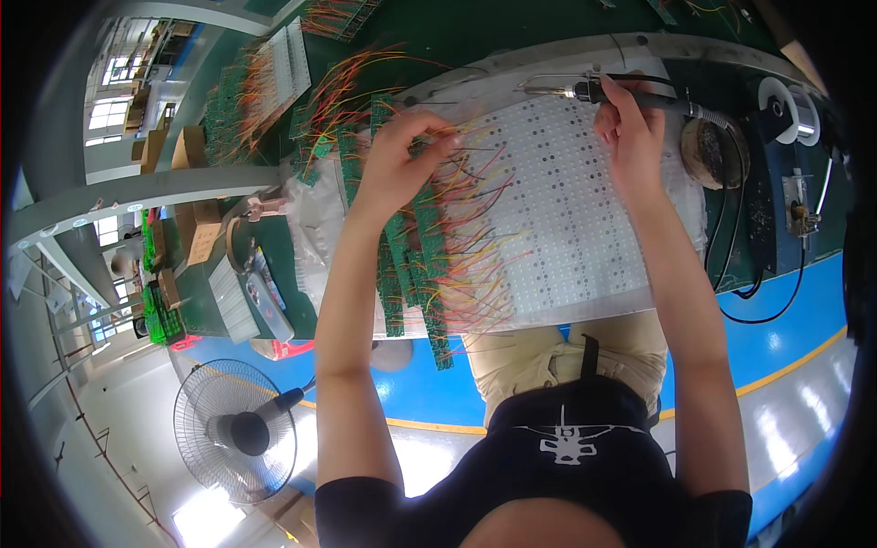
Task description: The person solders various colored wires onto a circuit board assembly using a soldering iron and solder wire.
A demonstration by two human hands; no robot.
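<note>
The left hand [402,164] reaches over a row of green circuit boards [429,265] on the left part of the surface [818,260], its thumb and forefinger brought together at what looks like a dark wire [482,148]; whether they grip it tightly is hard to tell. Such a fingertip hold would suit something so thin. The boards run lengthwise towards the near edge, the longest jutting past it. Their coloured wires [493,196] fan rightward over a pale dotted sheet [575,247], an arrangement that probably makes the loose ends easier to see and reach.

The right hand [632,132] is curled around the handle of a soldering iron [660,100] towards the far edge. The tip points left, towards the wires but apart from them, and the grip behind the metal part presumably spares the fingers from heat. Its cord trails off to the right, clear of the boards. A round brown block [705,155] and a spool [793,111] sit towards the right edge, seemingly within easy reach.
</note>
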